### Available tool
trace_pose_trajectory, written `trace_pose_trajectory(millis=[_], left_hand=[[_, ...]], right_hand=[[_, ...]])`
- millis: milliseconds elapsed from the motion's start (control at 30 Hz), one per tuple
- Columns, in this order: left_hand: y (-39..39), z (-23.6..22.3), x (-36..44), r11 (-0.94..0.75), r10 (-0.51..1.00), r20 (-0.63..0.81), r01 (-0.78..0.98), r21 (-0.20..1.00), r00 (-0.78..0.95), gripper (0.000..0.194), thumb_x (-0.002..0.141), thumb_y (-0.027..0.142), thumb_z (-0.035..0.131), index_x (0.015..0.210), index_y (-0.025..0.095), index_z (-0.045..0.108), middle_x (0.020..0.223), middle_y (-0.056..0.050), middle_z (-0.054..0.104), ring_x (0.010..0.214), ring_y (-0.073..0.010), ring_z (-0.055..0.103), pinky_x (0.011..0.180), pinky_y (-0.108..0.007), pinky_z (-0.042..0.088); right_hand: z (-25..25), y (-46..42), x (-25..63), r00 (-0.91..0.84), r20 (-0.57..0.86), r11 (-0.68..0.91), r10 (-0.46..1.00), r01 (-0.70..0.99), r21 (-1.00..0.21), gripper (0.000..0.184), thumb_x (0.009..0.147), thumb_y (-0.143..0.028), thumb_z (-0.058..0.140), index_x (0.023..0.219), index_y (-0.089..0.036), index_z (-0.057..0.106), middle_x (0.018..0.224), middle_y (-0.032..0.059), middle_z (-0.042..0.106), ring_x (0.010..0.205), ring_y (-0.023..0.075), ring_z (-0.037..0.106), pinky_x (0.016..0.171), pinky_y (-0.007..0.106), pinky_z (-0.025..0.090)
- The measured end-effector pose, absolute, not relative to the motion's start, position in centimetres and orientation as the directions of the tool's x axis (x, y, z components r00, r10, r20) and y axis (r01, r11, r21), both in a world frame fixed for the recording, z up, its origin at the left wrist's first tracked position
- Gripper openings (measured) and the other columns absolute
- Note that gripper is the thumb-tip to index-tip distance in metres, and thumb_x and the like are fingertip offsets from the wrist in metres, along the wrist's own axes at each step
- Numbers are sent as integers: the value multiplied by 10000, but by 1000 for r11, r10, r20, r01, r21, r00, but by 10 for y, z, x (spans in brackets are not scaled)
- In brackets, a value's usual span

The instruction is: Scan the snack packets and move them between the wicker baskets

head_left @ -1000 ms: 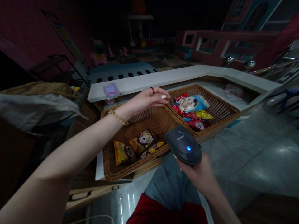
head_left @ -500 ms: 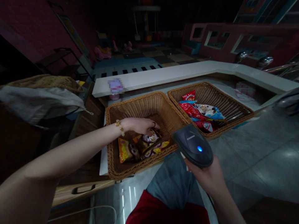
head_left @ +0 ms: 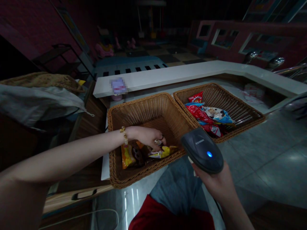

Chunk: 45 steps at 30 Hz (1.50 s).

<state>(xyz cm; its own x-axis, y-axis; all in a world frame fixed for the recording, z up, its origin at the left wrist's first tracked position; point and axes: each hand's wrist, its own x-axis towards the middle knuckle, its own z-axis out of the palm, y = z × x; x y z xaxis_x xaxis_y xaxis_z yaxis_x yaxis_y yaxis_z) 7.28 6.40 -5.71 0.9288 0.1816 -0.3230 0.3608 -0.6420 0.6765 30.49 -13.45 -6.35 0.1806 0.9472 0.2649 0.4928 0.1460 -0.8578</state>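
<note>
My left hand [head_left: 152, 137] reaches down into the left wicker basket [head_left: 112, 172], its fingers curled over a yellow snack bag [head_left: 161, 153] and closed on its upper part. The hand hides part of that bag. Close to the wrist lies another snack bag [head_left: 131, 156], orange and brown with a cartoon face. In my right hand [head_left: 217, 182] is a dark barcode scanner [head_left: 201, 150] with a lit blue light, held near the basket's front right corner.
The right wicker basket [head_left: 249, 124] holds several red and blue snack bags [head_left: 208, 115]. Behind both baskets runs a raised white counter ledge [head_left: 168, 76]. A blurred purple item [head_left: 118, 88] stands by the ledge. To the left lies a whitish cloth bag [head_left: 43, 102].
My left hand has shifted slightly right and down, from the brown bag to the yellow one. The scanner in my right hand has moved a little to the right in view.
</note>
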Motion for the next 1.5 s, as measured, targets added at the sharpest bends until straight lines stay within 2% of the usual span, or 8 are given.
trace_pose_trajectory(millis=[100,300,500,633,900,1167,1367,1500], left_hand=[[79,-60,70,-542,354,-352,497,677,866,226,879,300,646,969,143,781,826,-21,768,705,-138,646,667,-202,448],[100,-63,61,-375,566,-323,586,718,758,157,787,279,658,850,175,758,745,15,750,670,-128,647,617,-196,433],[104,-37,62,-286,677,-171,470,835,716,201,828,363,673,858,169,714,793,6,728,736,-133,638,780,-253,493],[104,-25,62,-196,775,-80,359,913,627,261,803,407,737,878,161,695,810,12,703,763,-129,614,865,-300,489],[100,-25,61,-153,818,-2,221,963,575,317,795,429,774,954,158,739,935,-20,735,852,-142,631,943,-341,489],[101,-26,59,-138,842,-5,224,965,539,325,786,432,765,963,163,723,946,-31,736,857,-151,636,936,-351,498],[101,-22,57,-293,844,67,353,889,531,331,840,438,685,1016,162,731,1068,-75,752,963,-201,646,950,-353,489],[101,-22,57,-278,848,54,355,893,527,366,828,454,687,1020,145,727,1073,-87,751,965,-211,651,946,-353,491]], right_hand=[[-58,-133,305,166,274,158,947,504,-849,268,814,-372,713,596,-236,636,500,13,650,500,213,649,520,298,505],[-62,-135,305,159,222,114,962,505,-855,305,816,-402,706,571,-247,609,496,25,646,539,234,669,508,300,499],[-64,-135,303,183,202,89,962,489,-868,255,823,-417,715,653,-235,660,507,20,650,583,246,694,513,291,503],[-55,-130,293,122,210,138,970,434,-890,184,834,-383,690,759,-216,699,661,50,744,667,245,727,589,292,551],[-53,-123,277,77,232,174,970,450,-876,120,828,-283,666,886,-189,713,828,71,788,760,246,742,685,304,578],[-54,-125,273,113,269,195,957,439,-877,134,831,-308,667,884,-200,729,827,77,801,756,255,757,668,296,586],[-56,-125,273,101,266,201,959,422,-884,138,839,-303,666,895,-199,738,843,78,804,782,259,765,675,289,588],[-56,-125,273,104,273,206,956,426,-881,127,831,-309,674,860,-200,732,808,70,796,751,252,757,669,288,586]])
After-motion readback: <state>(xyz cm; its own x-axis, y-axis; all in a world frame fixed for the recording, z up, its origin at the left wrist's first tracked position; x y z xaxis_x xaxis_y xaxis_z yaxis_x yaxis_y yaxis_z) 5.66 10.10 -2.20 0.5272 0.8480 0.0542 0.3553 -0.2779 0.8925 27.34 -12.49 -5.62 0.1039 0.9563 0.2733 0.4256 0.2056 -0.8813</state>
